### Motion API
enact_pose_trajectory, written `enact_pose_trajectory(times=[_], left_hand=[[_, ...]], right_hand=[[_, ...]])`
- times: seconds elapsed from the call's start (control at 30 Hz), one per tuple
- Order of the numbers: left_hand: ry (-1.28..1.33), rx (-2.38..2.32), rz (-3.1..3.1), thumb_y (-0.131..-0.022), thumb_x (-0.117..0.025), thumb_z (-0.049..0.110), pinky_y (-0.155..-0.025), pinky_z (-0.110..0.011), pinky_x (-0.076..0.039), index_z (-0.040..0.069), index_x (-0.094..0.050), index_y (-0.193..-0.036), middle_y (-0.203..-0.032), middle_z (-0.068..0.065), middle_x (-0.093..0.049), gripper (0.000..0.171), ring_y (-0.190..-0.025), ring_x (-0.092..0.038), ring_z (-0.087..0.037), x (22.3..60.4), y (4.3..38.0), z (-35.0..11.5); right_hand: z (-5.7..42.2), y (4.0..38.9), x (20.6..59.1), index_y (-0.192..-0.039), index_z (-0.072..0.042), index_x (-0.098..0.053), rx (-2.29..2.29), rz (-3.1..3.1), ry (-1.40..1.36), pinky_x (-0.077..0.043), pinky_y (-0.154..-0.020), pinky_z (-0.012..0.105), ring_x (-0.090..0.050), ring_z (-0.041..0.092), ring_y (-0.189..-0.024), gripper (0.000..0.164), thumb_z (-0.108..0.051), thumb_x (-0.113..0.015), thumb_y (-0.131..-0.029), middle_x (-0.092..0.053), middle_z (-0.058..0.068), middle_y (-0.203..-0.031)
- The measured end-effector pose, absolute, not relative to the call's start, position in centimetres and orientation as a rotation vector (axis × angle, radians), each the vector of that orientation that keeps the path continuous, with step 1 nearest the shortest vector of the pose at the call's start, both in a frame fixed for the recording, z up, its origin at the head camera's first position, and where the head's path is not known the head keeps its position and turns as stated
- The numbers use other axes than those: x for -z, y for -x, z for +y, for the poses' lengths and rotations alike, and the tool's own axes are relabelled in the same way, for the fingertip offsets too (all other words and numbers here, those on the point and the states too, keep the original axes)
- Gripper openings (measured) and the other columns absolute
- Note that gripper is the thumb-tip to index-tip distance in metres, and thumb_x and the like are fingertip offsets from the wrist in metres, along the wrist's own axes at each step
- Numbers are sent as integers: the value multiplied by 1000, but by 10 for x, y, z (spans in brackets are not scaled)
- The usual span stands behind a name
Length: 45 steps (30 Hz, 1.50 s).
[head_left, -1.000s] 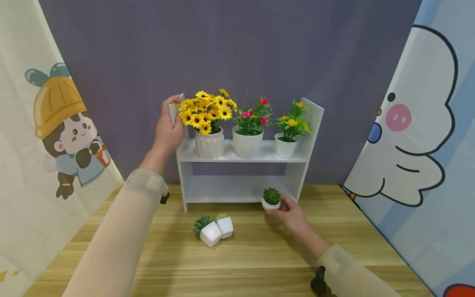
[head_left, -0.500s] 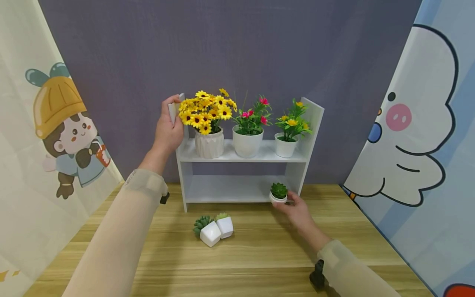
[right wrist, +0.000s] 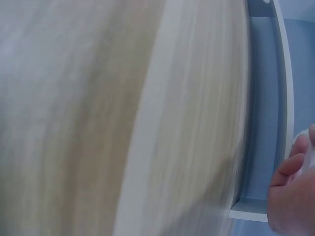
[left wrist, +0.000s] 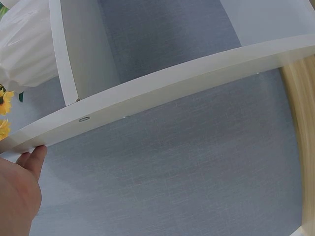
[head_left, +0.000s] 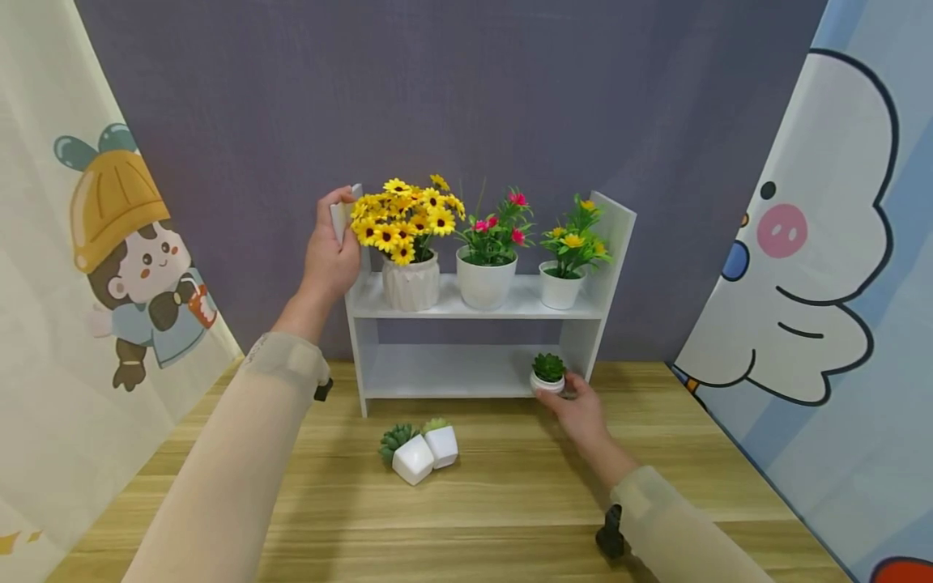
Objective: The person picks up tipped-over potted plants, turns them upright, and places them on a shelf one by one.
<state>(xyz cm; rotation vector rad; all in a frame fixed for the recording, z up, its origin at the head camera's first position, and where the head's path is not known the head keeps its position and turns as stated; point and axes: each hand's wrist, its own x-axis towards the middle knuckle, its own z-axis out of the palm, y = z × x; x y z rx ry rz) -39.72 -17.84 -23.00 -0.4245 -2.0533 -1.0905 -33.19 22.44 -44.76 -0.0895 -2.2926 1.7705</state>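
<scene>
My left hand (head_left: pixel 331 255) grips the upper left side panel of a white two-tier shelf (head_left: pixel 474 312), and its fingertips show against that panel in the left wrist view. With my right hand (head_left: pixel 585 414) I hold a small round white pot with a green succulent (head_left: pixel 548 368) at the front right of the lower board. The thumb lies at the pot's front and the fingers on its right side. In the right wrist view the hand (right wrist: pixel 293 191) covers most of the pot.
On the upper board stand a yellow daisy pot (head_left: pixel 411 283), a pink-flowered pot (head_left: pixel 487 279) and a small yellow-flowered pot (head_left: pixel 560 290). Two succulents in white angular pots (head_left: pixel 413 460) lie tipped on the wooden table (head_left: pixel 466 526) before the shelf. A grey curtain (head_left: pixel 466 97) hangs behind.
My right hand has carried the round succulent pot right and back, from in front of the shelf onto the lower board's right front. My left hand has stayed on the side panel.
</scene>
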Motion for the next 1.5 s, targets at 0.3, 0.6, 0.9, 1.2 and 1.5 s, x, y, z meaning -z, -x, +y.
enact_pose_trajectory(times=[0.3, 0.6, 0.9, 1.2, 1.5], left_hand=[[428, 1085, -2052, -113, -39, 11, -54, -29, -36, 19, -39, -156, -174, 0, -43, 44, -59, -37, -17, 230, 397, -178], [425, 1078, -2057, -114, -38, 12, -53, -28, -36, 19, -38, -157, -176, 3, -40, 44, -57, -35, -16, 230, 396, -179], [425, 1079, -2058, -113, -39, 12, -53, -28, -37, 19, -38, -157, -176, 4, -41, 44, -56, -36, -15, 230, 397, -179], [426, 1093, -2063, -114, -39, 13, -52, -30, -36, 21, -38, -158, -172, -4, -46, 45, -53, -34, -14, 231, 397, -179], [434, 1086, -2056, -113, -40, 12, -52, -30, -35, 20, -37, -158, -170, -8, -48, 46, -55, -35, -17, 231, 398, -180]], right_hand=[[223, 338, 451, -162, 11, -38, -1847, -2223, 117, -59, -62, 23, -65, 5, -61, 79, -9, -80, -98, -50, 34, -153], [219, 339, 451, -159, 11, -43, -1822, -2180, 146, -58, -58, 23, -61, 3, -54, 73, -9, -78, -99, -53, 36, -149], [217, 341, 453, -157, 11, -45, -1775, -2167, 169, -54, -54, 19, -61, 3, -51, 70, -10, -79, -99, -56, 37, -150], [216, 338, 454, -166, 5, -36, -1831, -2160, 181, -50, -48, 21, -65, 1, -55, 81, -12, -79, -100, -51, 31, -160], [221, 326, 448, -171, 2, -26, -1904, -2159, 173, -51, -46, 24, -67, 1, -60, 88, -14, -78, -102, -38, 26, -173]])
